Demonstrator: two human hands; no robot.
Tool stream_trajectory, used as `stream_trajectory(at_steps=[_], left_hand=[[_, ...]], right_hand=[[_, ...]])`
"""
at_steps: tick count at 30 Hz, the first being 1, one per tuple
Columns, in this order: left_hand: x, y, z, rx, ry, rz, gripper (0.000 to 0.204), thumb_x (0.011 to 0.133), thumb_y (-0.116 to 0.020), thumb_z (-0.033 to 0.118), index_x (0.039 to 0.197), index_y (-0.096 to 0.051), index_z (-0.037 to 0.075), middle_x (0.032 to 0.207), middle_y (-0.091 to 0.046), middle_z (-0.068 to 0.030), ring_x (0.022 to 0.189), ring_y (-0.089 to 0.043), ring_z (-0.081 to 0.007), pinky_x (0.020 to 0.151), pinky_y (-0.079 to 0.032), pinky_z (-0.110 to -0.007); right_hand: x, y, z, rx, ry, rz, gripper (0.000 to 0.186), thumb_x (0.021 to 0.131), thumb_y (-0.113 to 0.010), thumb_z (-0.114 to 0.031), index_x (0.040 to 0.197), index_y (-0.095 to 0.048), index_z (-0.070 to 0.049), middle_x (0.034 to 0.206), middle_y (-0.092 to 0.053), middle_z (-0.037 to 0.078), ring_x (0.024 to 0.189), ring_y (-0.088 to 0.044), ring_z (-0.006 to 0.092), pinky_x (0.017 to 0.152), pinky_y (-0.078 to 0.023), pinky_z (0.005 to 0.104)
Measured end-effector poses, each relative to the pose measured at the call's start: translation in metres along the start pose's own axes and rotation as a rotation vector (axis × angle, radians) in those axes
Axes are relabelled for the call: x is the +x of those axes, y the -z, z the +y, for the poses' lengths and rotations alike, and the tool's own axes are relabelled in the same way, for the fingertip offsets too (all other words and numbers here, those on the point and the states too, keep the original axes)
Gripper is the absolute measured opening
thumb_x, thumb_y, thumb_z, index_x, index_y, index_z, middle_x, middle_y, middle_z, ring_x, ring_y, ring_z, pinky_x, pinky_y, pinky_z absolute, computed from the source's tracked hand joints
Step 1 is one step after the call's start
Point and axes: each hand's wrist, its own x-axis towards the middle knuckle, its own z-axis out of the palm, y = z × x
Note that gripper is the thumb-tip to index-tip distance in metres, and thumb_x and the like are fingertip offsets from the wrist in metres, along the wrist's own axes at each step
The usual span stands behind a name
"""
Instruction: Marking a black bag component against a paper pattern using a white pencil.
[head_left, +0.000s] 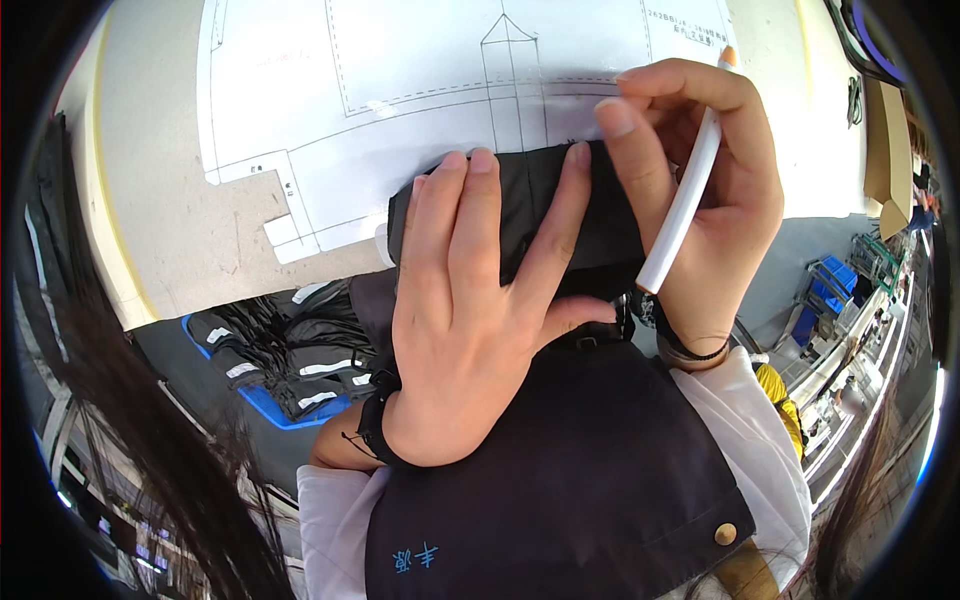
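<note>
My left hand (465, 270) lies palm down on a piece of black fabric (615, 225), its fingers stretched out and spread. The fabric's far edge rests on a white pattern sheet (410, 60) marked with black solid and dashed lines. My right hand (740, 190) holds a slim white marking pencil (682, 215), tilted between the fingers, with its orange-tan end pointing up and away. The right thumb and index finger come near each other above the sheet, just beyond the fabric's right part. Whether they pinch something small is hard to make out.
The pattern sheet lies on a pale worktable (150, 200). Below its near edge, at left, a blue tray (270, 408) holds several dark fabric pieces (290, 340) with white labels. A brown cardboard box (885, 150) stands at far right. Blue crates (833, 283) are further off.
</note>
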Motion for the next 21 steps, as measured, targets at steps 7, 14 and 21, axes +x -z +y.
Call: stream_trajectory(at_steps=[7,14,21], left_hand=[[-0.004,-0.005,-0.001,-0.042,-0.014,0.071,0.061,0.081,-0.045,0.065,0.117,-0.064,0.019,0.125,-0.046,-0.0174,0.117,-0.05,-0.0358,0.096,-0.051,-0.045],[-0.009,-0.003,0.004,-0.158,0.038,-0.005,0.073,0.062,-0.075,0.053,0.123,-0.06,0.016,0.131,-0.039,-0.0196,0.122,-0.042,-0.043,0.099,-0.04,-0.054],[-0.008,-0.004,0.006,-0.097,0.06,-0.017,0.074,0.063,-0.068,0.06,0.125,-0.061,0.02,0.13,-0.039,-0.0178,0.122,-0.042,-0.0401,0.102,-0.04,-0.052]], right_hand=[[0.002,-0.005,-0.01,-0.039,-0.131,-0.09,0.033,0.069,-0.076,0.009,0.096,-0.061,-0.003,0.081,-0.059,-0.001,0.073,-0.048,0.0056,0.065,-0.04,0.0194],[0.006,-0.006,-0.014,-0.247,-0.094,-0.168,0.027,0.071,-0.074,0.007,0.09,-0.06,-0.005,0.077,-0.057,-0.003,0.069,-0.048,0.0038,0.062,-0.039,0.0181],[0.005,-0.006,-0.005,-0.115,-0.038,-0.095,0.021,0.077,-0.07,0.006,0.093,-0.061,-0.004,0.08,-0.059,0.0,0.071,-0.05,0.0046,0.062,-0.037,0.0176]])
